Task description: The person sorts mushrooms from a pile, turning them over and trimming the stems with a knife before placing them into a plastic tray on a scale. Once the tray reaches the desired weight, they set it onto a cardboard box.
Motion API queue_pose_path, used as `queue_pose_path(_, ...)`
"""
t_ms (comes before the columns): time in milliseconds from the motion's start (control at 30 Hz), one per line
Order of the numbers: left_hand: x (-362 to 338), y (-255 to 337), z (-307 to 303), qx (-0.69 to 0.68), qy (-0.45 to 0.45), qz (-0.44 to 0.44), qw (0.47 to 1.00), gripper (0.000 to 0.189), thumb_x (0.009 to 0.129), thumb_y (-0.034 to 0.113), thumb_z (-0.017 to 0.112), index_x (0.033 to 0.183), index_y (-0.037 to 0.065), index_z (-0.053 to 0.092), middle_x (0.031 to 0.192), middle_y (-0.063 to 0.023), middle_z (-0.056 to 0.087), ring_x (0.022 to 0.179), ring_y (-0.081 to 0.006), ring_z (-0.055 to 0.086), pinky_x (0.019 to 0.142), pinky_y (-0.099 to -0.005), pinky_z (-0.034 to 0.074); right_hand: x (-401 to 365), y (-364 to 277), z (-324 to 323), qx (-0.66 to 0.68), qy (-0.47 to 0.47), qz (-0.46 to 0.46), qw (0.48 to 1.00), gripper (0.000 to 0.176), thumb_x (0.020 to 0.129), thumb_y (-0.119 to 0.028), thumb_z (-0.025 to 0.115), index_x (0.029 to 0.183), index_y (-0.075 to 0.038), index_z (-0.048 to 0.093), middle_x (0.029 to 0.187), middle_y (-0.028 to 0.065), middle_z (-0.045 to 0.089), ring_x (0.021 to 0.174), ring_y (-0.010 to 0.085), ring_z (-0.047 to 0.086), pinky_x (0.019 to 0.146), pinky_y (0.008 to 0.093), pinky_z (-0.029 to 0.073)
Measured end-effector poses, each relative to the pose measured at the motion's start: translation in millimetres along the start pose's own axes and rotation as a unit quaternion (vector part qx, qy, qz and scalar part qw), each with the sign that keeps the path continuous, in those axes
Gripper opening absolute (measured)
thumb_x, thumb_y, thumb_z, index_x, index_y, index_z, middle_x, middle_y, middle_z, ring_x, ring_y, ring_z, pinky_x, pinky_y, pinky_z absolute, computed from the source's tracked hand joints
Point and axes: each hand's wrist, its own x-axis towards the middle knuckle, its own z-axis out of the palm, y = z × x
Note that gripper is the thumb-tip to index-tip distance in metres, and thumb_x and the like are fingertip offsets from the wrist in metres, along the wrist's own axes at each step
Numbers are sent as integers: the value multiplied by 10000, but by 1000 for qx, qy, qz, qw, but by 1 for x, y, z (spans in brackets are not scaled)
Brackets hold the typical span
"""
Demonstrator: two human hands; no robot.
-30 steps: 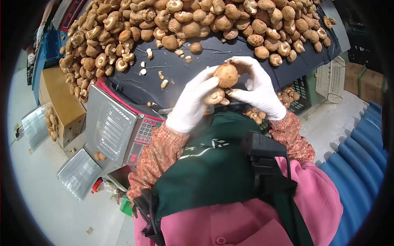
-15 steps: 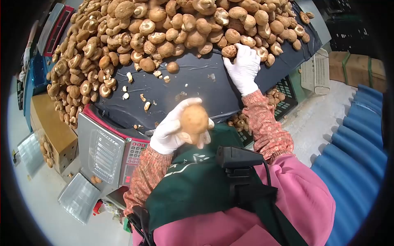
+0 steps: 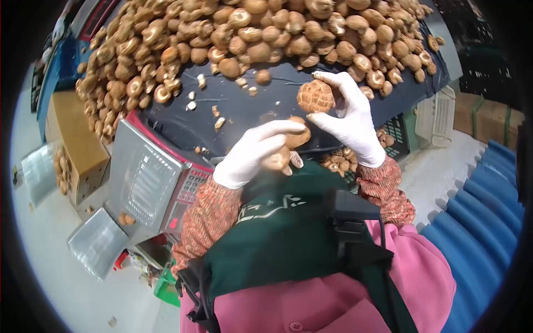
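Observation:
My left hand (image 3: 250, 156), in a white glove, is closed around mushrooms in front of my apron. A brown mushroom cap (image 3: 298, 135) shows at its fingertips, and a paler, blurred mushroom (image 3: 276, 161) sits lower in the palm. My right hand (image 3: 353, 123), gloved too, grips a round mushroom with a cracked, patterned cap (image 3: 315, 96) between thumb and fingers, just above and right of the left hand. Beyond both hands a large heap of mushrooms (image 3: 258, 51) covers the far part of the dark-covered table (image 3: 233, 106).
Left of me stands a red-and-grey scale (image 3: 145, 175) with a clear tray on it. A cardboard box (image 3: 78, 144) is farther left. Beneath the table's right edge are dark crates (image 3: 397, 136) with mushrooms. Blue corrugated material (image 3: 472, 205) lies at right. Stem bits lie on the table.
My right hand has drawn back from the heap toward my left hand with a mushroom. My left hand has turned, and its mushrooms now show at the fingers. The view has shifted slightly.

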Motion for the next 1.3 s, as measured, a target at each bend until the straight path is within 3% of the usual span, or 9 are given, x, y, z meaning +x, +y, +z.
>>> queue_pose_path(200,-32,1,-6,-23,70,75,994,451,975,295,613,1315,6,545,1105,-84,637,844,-164,674,643,-277,572,13,-32,47,-127,-144,-138,972,574,696,-161,855,1210,-58,621,994,80,612,821,196,594,745,308,506)
queue_pose_path(400,-109,8,-27,-67,168,243,953,480,930,359,697,1236,10,574,957,-59,670,765,-147,646,669,-278,523,18,-55,99,-142,-216,-237,936,743,673,-176,802,1345,-2,537,1275,182,566,1176,308,562,965,382,473)
queue_pose_path(567,-290,35,-74,95,559,464,680,523,951,431,654,1257,20,551,1024,-121,666,800,-243,696,597,-392,625,12,-46,95,-155,-189,-106,964,623,775,-23,595,1393,-26,512,1196,88,555,1004,187,555,931,320,461)
queue_pose_path(700,-401,8,-152,237,775,279,515,336,923,276,720,1093,-12,697,975,-41,712,875,-84,621,801,-256,493,5,-51,101,-175,-177,-76,966,526,861,-3,559,1384,-38,523,1119,70,578,941,157,572,877,296,473)
queue_pose_path(800,-436,-17,-219,313,834,-22,455,491,845,522,706,1155,142,717,1065,-137,722,947,-304,697,856,-403,526,2,-49,109,-191,-179,-72,963,507,865,17,567,1367,-40,531,1074,72,595,919,157,584,849,305,483)
queue_pose_path(900,-433,-5,-245,424,806,-198,362,561,820,593,677,1230,210,678,1155,-146,683,1047,-363,656,901,-450,524,-1,-52,113,-201,-188,-95,957,488,857,46,569,1339,-30,547,1078,92,605,906,173,598,844,308,487)
queue_pose_path(1200,-436,28,-299,488,744,-287,354,702,791,664,668,1318,203,616,1263,-145,635,1144,-316,624,952,-463,507,-15,-37,80,-259,-136,-109,950,468,855,34,618,1313,-34,553,1177,138,620,895,219,639,829,311,508)
queue_pose_path(1267,-441,30,-296,534,768,70,347,463,899,381,706,1268,107,651,1115,-135,712,924,-252,695,825,-377,543,-20,-33,78,-258,-129,-75,954,469,856,34,615,1315,-36,552,1201,135,616,904,234,642,837,319,511)
queue_pose_path(1300,-420,46,-252,339,749,215,527,343,948,194,665,1268,73,646,1081,-72,702,801,-138,650,723,-279,530,-22,-23,72,-270,-123,-81,951,466,860,31,615,1316,-39,553,1206,133,617,908,236,641,841,320,512)
